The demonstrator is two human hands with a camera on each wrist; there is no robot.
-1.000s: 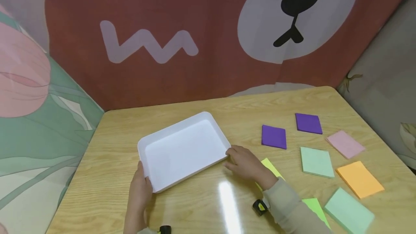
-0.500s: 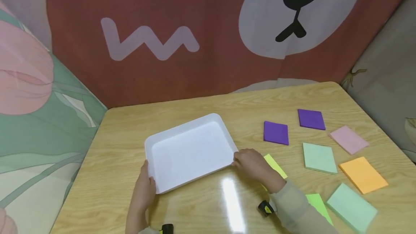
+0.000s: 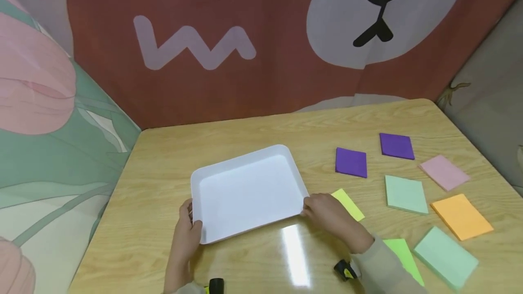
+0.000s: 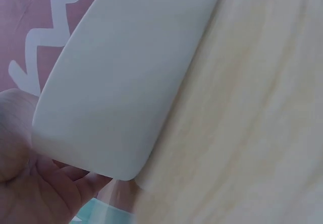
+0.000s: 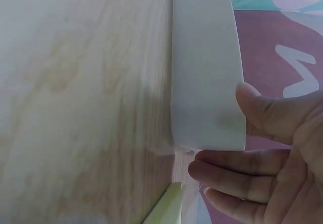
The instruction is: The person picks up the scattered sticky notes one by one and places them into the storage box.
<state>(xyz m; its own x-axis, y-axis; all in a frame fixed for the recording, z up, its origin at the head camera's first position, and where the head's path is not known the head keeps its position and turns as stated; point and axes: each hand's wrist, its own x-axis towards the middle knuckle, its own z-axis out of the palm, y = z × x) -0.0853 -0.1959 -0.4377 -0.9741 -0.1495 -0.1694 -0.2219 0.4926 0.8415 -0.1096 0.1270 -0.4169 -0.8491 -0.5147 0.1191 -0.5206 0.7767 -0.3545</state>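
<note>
A shallow white rectangular tray (image 3: 249, 194) lies slightly askew on the wooden table, its inside bare. At its left end, my left hand (image 3: 185, 235) grips the near corner, thumb by the rim and fingers along the outer wall. My right hand (image 3: 333, 217) holds the near right corner. In the right wrist view its thumb (image 5: 250, 93) touches the rim, while the other fingers (image 5: 237, 171) bend in by the end wall. The left wrist view shows the tray's outer side (image 4: 116, 82) close over the table, with the left fingers partly hidden behind its end.
Several sticky note pads lie on the right: two purple ones (image 3: 351, 162), a pink (image 3: 444, 173), an orange (image 3: 461, 217), two mint ones (image 3: 406, 194). A yellow pad (image 3: 349, 204) and a green pad (image 3: 404, 257) sit by my right arm. A patterned curtain (image 3: 196, 90) hangs behind the table.
Both hands have shifted the tray to the right across the table, and its near edge has turned more level. My right fingers have closed in on its corner. The pads stay put.
</note>
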